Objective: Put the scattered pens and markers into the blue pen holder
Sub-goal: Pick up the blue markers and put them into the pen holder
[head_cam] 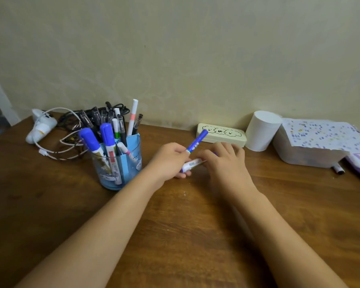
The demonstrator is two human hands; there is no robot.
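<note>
Bare wooden desk (175, 235) nearest, both forearms laid across it.

Left hand (170, 159): clenched on two markers at once — blue-capped marker (196, 142) angled up and away, white-barrelled marker (192, 164) lying crosswise beneath.

Right hand (224, 156): fingertips touching far end of white-barrelled marker; closed grasp or mere contact, cannot tell.

Risk: two markers in one fist, crossed; likely to slip or roll away across desk during transfer.

Blue pen holder (121, 165), left of hands, near: already crowded, tall pens leaning outward. Risk: forced insertion tipping holder or levering out a leaning pen.

Black marker (338, 169), far right, half-tucked under white box (308, 152). Risk: easily overlooked.

Cables (71, 129) behind holder: snag hazard.
</note>
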